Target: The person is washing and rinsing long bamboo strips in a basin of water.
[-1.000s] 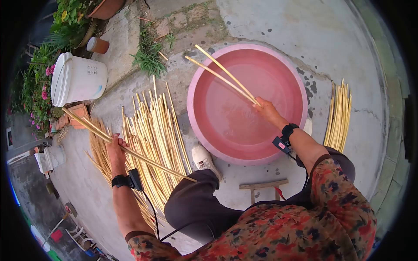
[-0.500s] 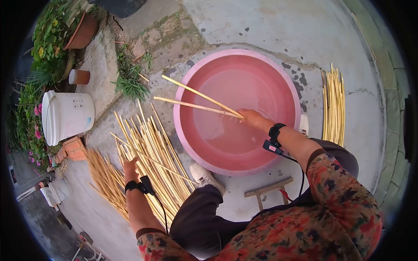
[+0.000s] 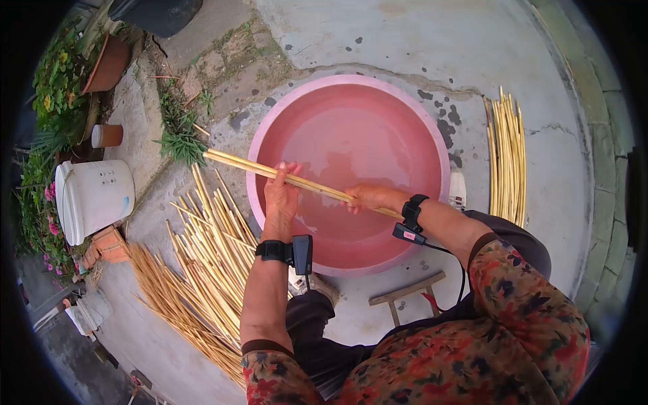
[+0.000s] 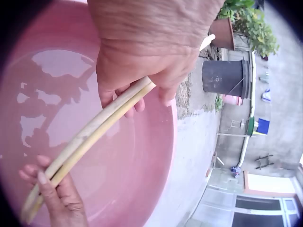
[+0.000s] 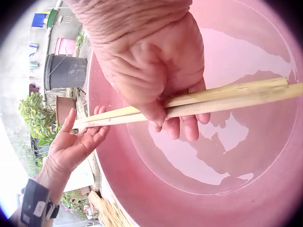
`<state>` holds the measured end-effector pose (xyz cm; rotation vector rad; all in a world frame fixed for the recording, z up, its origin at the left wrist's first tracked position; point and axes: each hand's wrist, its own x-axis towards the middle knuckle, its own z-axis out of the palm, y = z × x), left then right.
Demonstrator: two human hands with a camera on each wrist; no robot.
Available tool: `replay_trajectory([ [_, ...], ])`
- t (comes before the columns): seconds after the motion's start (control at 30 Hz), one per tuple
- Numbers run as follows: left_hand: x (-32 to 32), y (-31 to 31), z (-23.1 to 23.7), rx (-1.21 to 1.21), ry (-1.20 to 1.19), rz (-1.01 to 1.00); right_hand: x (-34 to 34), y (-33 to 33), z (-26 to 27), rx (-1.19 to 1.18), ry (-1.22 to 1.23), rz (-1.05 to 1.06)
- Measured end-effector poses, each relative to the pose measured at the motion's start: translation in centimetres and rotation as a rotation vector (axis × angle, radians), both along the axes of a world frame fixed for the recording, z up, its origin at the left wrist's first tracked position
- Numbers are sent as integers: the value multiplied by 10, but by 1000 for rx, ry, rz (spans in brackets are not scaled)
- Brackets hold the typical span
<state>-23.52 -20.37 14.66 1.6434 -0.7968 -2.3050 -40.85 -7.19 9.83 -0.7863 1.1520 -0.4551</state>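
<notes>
Far left: white bucket (image 3: pixel 100 196) on its side, flowering plants beside it. Next, a brownish bundle (image 3: pixel 169 290) and a larger heap of pale stalks (image 3: pixel 216 260), both on the ground just left of the basin.

Left hand (image 3: pixel 280 200): half a second ago over the heap; now above the basin's left side. Right wrist view shows its fingers straight and its thumb raised clear; the held stalks (image 3: pixel 322 190) lie across the fingers, not clasped. These stalks, two visible, slant from beyond the left rim of the pink basin (image 3: pixel 351 79) to the right hand, above what looks like water.

Right hand (image 3: pixel 368 197): thumb over the stalks, fingers beneath, pinching both. Change noted: the far ends, spread apart before, now lie side by side. Judgement: with both hands on the pair, the stalks are better aligned and supported, though the right hand alone appears to secure them.

Below the basin, a wooden stool (image 3: pixel 407 288). Far right, a smaller bundle (image 3: pixel 507 162) lies on the concrete, apart from the basin.
</notes>
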Motion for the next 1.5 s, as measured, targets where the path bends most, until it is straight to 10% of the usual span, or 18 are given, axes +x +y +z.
replay_trajectory([
  [0.07,-7,-14,-11,-70,239,458,-8,4,-22,0,18,48],
  [0.2,5,-28,-23,-276,292,409,-23,-24,12,-272,254,25],
  [0.33,29,-24,-20,-271,210,531,-64,-48,-20,-248,555,-1023],
  [0.43,36,-9,-28,-238,180,548,-63,-39,-53,-267,965,-1276],
  [0.47,35,-4,-31,-233,166,556,-58,-34,-63,-261,960,-1274],
  [0.53,28,2,-31,-217,165,577,-36,-30,-49,258,161,-1160],
  [0.67,18,8,-29,-182,219,610,12,-46,12,138,-533,-727],
  [0.77,5,12,-18,-208,312,591,47,-58,70,-38,-526,-508],
  [0.87,-6,18,22,-99,456,523,75,-54,95,-992,425,-237],
  [0.97,-9,19,49,-184,590,528,67,-53,107,-1182,712,-320],
  [1.5,6,76,167,-577,490,549,52,-9,160,-1173,713,-168],
])
